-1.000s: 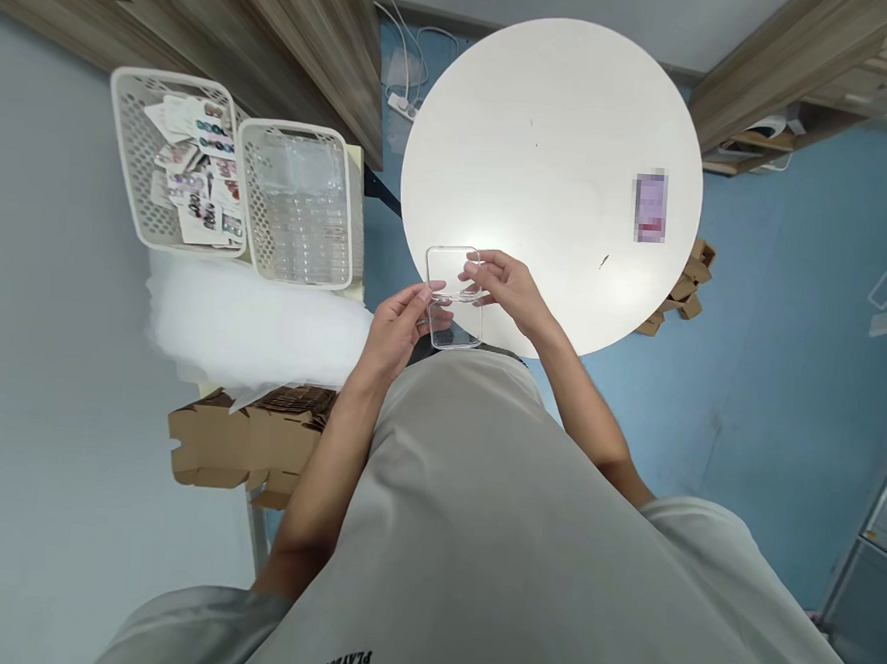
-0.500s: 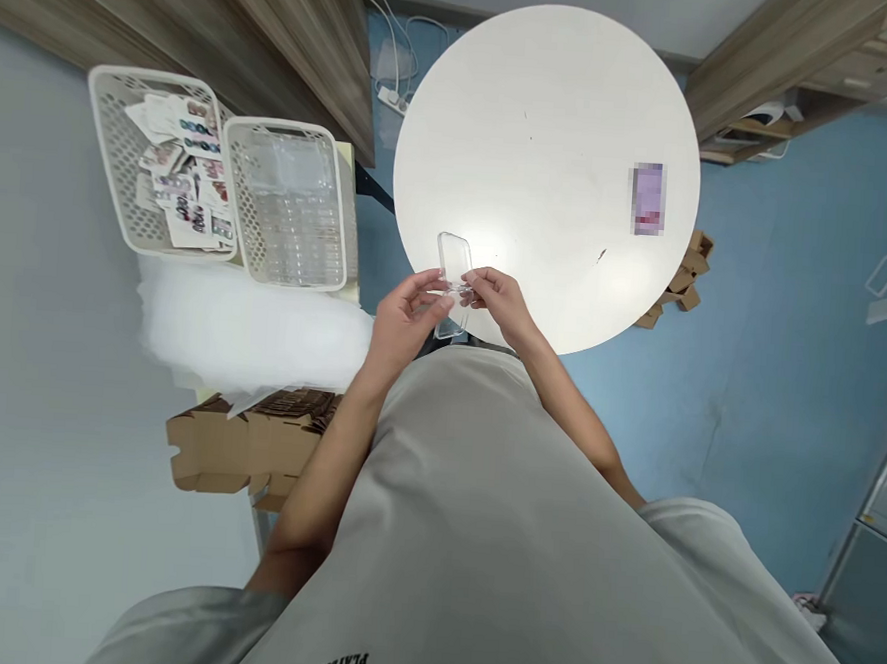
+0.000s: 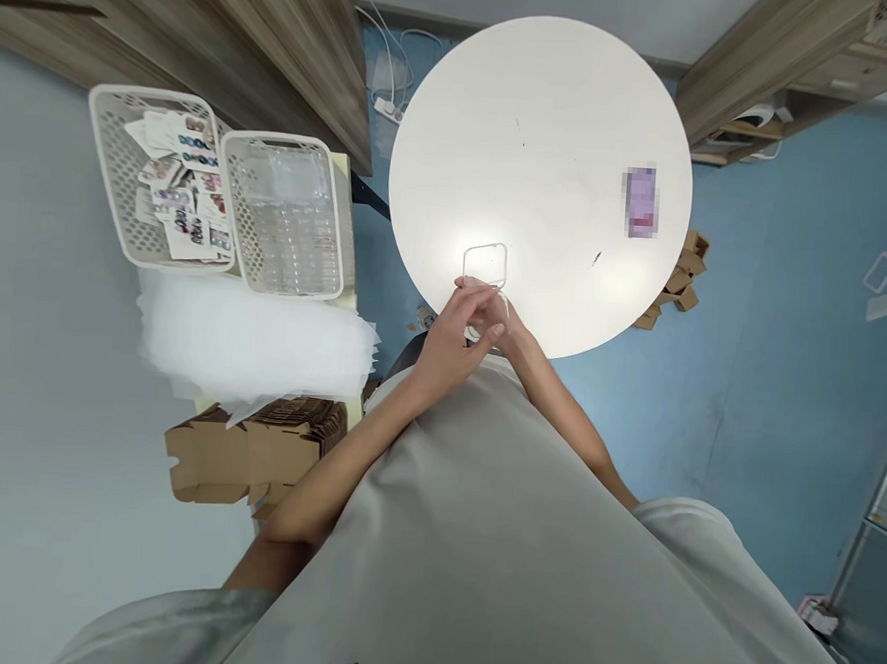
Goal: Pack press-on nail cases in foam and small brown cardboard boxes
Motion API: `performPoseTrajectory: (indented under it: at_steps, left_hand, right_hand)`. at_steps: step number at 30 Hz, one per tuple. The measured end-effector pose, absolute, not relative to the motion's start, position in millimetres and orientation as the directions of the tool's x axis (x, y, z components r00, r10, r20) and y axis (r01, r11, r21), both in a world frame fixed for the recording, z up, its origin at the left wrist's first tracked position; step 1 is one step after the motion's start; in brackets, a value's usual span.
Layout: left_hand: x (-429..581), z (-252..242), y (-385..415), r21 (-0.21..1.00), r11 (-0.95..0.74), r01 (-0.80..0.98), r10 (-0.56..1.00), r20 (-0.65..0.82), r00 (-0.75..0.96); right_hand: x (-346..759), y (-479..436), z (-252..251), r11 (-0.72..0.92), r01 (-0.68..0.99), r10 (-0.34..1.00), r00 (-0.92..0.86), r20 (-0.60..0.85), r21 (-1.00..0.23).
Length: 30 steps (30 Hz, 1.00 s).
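Note:
A clear plastic hinged box (image 3: pixel 486 248) stands opened out over the near edge of the round white table (image 3: pixel 548 98). My left hand (image 3: pixel 454 333) comes across from the left with its fingers and thumb closed round the lower part of the box. Behind the clear plastic, and partly covered by the left fingers, my right hand (image 3: pixel 509 323) grips the box from the right. The lower half of the box is largely hidden by the hands.
A purple, blurred-out item (image 3: pixel 642 202) lies on the table's right side. To the left are a basket of printed cards (image 3: pixel 215 258), a basket of clear boxes (image 3: pixel 340 266), white foam sheets (image 3: pixel 254 346) and folded brown cartons (image 3: pixel 245 455). More cartons (image 3: pixel 679 276) sit right of the table.
The box has shifted to the right and turned in my hands. My left hand has moved right until it overlaps the right hand.

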<state>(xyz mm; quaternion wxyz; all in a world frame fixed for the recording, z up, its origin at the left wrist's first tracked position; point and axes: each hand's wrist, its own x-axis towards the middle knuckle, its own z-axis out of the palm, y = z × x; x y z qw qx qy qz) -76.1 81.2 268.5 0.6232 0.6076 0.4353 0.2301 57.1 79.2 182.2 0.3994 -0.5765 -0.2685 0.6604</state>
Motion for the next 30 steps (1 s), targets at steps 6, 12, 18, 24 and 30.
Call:
performPoseTrajectory:
  at_steps: [6,12,18,24,30]
  left_hand:
    - [-79.5,260.8,89.1,0.934,0.256,0.249,0.864,-0.337,0.374]
    - [-87.2,242.4,96.1,0.906,0.357,0.226,0.865,-0.413,0.287]
    - [-101.3,217.1,109.9,0.866,0.493,0.08,0.832,-0.497,0.247]
    - [-99.2,195.9,115.6,0.731,0.679,-0.069,0.713,-0.635,0.296]
    - [-93.7,184.3,106.8,0.642,0.762,-0.088,0.622,-0.688,0.374]
  right_hand:
    - [61.1,78.5,194.6,-0.561,-0.277,0.779,0.14,-0.611,-0.78]
    - [64.7,79.5,191.6,-0.533,-0.163,0.775,0.299,-0.557,-0.83]
    - [75.5,73.4,206.3,-0.496,-0.108,0.802,0.323,-0.502,-0.862]
    - [64.5,71.9,231.6,-0.431,-0.033,0.867,0.263,-0.424,-0.902]
    - [36.3,72.0,236.7,-0.427,0.204,0.902,0.169,-0.398,-0.881]
